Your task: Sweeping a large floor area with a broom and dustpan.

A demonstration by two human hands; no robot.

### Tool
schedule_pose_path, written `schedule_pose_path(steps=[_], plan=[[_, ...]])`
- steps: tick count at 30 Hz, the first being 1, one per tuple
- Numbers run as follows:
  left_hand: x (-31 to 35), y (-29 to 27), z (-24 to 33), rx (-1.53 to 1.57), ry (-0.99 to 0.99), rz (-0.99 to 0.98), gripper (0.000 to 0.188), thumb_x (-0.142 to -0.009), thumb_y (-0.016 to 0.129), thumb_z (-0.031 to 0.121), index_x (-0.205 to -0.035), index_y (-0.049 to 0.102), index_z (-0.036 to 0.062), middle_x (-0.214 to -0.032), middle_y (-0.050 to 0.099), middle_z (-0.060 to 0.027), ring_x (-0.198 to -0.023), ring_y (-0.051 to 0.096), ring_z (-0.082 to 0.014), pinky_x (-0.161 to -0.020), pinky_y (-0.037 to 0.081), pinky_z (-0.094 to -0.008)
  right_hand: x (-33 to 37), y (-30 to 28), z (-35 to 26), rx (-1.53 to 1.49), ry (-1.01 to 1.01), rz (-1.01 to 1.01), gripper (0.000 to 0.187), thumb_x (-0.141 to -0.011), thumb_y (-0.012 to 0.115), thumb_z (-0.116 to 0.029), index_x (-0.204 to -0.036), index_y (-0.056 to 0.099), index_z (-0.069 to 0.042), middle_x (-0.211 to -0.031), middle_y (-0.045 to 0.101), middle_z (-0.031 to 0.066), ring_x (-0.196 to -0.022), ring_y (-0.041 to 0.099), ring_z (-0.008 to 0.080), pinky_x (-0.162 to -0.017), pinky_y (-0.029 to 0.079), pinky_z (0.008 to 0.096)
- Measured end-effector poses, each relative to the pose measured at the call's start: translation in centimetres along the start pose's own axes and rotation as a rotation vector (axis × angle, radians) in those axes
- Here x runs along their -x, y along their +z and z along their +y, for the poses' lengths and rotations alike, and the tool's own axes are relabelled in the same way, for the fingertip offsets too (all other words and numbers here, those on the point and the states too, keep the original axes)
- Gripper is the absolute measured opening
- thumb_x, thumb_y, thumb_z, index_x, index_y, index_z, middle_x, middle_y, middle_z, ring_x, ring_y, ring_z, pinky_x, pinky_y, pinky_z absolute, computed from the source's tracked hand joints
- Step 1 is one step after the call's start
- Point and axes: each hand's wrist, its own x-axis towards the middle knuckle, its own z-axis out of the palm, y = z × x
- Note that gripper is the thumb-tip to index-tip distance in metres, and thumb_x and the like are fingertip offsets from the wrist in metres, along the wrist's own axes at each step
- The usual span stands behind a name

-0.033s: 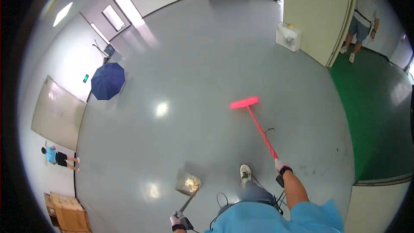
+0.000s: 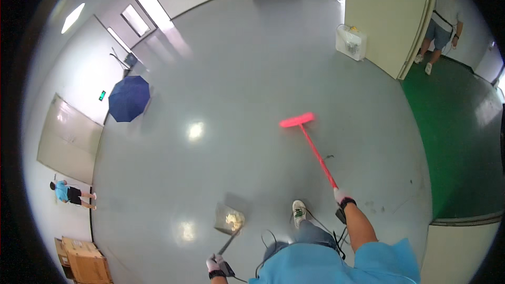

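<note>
My right hand (image 2: 342, 196), in a pale glove, is closed round the upper end of a pink broom (image 2: 317, 153). The broom reaches forward and its wide pink head, slightly blurred, is out ahead over the grey floor. On the left, my gloved left hand (image 2: 214, 263) grips the dark handle of a dustpan (image 2: 223, 217). Crumpled yellowish-white scraps (image 2: 233, 222) lie inside the dustpan, near where the handle joins it. Dustpan and broom head are far apart. One of my shoes (image 2: 299, 210) shows between the two tools.
A dark blue open umbrella (image 2: 129, 99) rests at the left wall. Cardboard boxes (image 2: 87, 262) stand at the lower left, near a person in blue (image 2: 68, 192). A whitish translucent bin (image 2: 351, 43) sits by the partition; another person (image 2: 441, 26) stands beyond it on green flooring.
The broom head has shifted very slightly forward. My left hand and the dustpan look nearly unchanged, and the scraps are still inside.
</note>
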Motion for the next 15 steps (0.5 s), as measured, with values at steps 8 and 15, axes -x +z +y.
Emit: schedule_pose_path(steps=[8,15], plan=[[-10.3,18.3,6.5,0.121,-0.272,-0.056,0.018,-0.077,0.039,0.018,-0.062,0.031,0.0098,-0.050,0.032,0.0020,-0.037,0.031,-0.0068,-0.031,0.023,-0.0201,-8.5,2.8,7.6,-0.223,0.088,0.144,0.038,-0.080,0.043,-0.036,-0.078,0.053,0.001,-0.064,0.054,0.0143,-0.054,0.051,0.0254,-0.052,0.039,0.0387],[-20.9,31.5,10.0,-0.011,-0.382,-0.008,0.021,-0.076,0.040,0.014,-0.059,0.028,0.0114,-0.048,0.028,0.0016,-0.037,0.026,-0.0082,-0.033,0.019,-0.0198,-9.2,3.9,1.1,0.078,0.331,0.100,0.042,-0.080,0.038,-0.038,-0.084,0.053,0.000,-0.066,0.055,0.0154,-0.061,0.055,0.0277,-0.050,0.042,0.0372]])
